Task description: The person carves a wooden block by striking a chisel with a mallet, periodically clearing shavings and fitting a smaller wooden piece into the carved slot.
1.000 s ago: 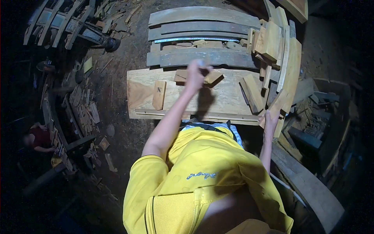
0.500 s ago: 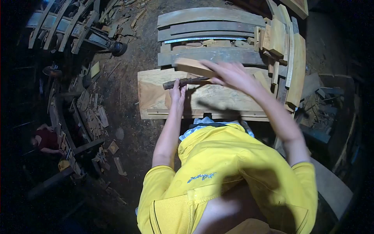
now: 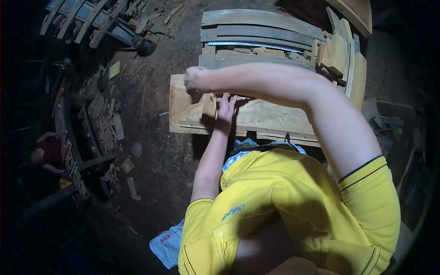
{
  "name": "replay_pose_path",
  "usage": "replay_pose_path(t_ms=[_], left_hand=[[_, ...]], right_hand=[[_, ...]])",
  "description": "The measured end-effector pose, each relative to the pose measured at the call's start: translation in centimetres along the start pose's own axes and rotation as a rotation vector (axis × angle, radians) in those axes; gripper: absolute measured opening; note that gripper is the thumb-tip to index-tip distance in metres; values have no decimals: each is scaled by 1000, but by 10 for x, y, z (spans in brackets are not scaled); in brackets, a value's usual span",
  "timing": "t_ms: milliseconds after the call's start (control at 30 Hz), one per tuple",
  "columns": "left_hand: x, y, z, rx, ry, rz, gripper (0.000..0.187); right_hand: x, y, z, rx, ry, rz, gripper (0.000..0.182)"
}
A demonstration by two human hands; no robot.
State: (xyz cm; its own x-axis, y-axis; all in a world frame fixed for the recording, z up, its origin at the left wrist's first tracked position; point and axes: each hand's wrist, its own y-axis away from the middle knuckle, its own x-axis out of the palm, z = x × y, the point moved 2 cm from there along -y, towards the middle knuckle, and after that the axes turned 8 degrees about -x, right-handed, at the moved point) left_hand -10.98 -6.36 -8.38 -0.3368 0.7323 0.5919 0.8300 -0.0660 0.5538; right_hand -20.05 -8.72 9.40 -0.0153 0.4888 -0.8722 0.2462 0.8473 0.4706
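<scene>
R hand is clenched, contents unclear, over pale flat wooden board; L hand, grip unclear, is nr tan rectangular wood block.

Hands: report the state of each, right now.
Left hand: fingers partly extended beside a small wooden block; any grip cannot be told.
Right hand: curled closed above the board; whether it holds anything cannot be told.

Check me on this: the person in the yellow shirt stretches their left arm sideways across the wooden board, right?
Not the left: the head view shows the right arm stretched sideways across the wooden board. The shirt is indeed yellow.
</scene>
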Motion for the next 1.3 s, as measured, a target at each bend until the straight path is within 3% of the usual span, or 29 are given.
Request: replay_pose_path(t_ms=[33,100,133,167,200,267,300,333,400,433,467,533,600,667,733,800,933,967,1100,1200,1267,1300], left_hand=[[-4,-4,0,-44,-44,8,27],[-18,-19,7,-83,-88,24,26],[-28,-28,14,115,-309,54,25],[-24,-26,11,313,-536,86,24],[-18,-14,6,882,-1028,100,23],[-25,-41,14,-76,55,-16,28],[-26,-46,14,-100,14,-32,30],[-23,-50,14,-85,-63,-126,28],[26,-11,-12,52,-242,-155,25],[41,-9,-16,218,-257,-115,24],[56,-9,-21,216,-259,-123,24],[91,-3,-30,532,-612,91,26],[122,1,-20,548,-745,68,27],[160,4,-5,552,-1055,98,30],[190,-1,26,790,-1107,281,29],[205,-11,67,821,-1244,469,31],[224,-6,130,795,-1333,751,32],[223,-6,140,783,-1336,755,32],[217,-4,164,835,-1513,831,34],[216,-5,171,786,-1610,827,36],[213,-7,172,751,-1671,831,39],[210,-9,169,739,-1687,821,38]], right_hand=[[-1,2,-6,-195,40,-400,21],[-9,21,4,-212,-132,-433,23],[-12,33,5,-226,-297,-468,24],[7,33,4,-142,-339,-329,29],[21,34,-2,-132,-338,-337,29],[40,48,-13,-17,-201,-45,44],[48,58,-22,36,-261,-90,45],[37,86,-31,81,-317,-131,47],[27,148,-41,196,-604,-438,51],[32,177,-42,267,-754,-582,53],[43,204,-41,337,-905,-725,56],[76,259,-27,596,-1070,-941,56],[105,308,-5,811,-1417,-1052,58],[163,340,24,1028,-1233,-1250,53],[193,357,63,1245,-1460,-1462,52],[227,374,104,1455,-1662,-1411,51],[264,394,163,1690,-1567,-1548,52],[267,398,173,1793,-1486,-1616,52],[263,407,187,1841,-1227,-1802,54],[294,363,194,1960,-1213,-1993,57],[309,321,193,1723,-1316,-1260,61],[310,319,196,1721,-1311,-1266,61]])
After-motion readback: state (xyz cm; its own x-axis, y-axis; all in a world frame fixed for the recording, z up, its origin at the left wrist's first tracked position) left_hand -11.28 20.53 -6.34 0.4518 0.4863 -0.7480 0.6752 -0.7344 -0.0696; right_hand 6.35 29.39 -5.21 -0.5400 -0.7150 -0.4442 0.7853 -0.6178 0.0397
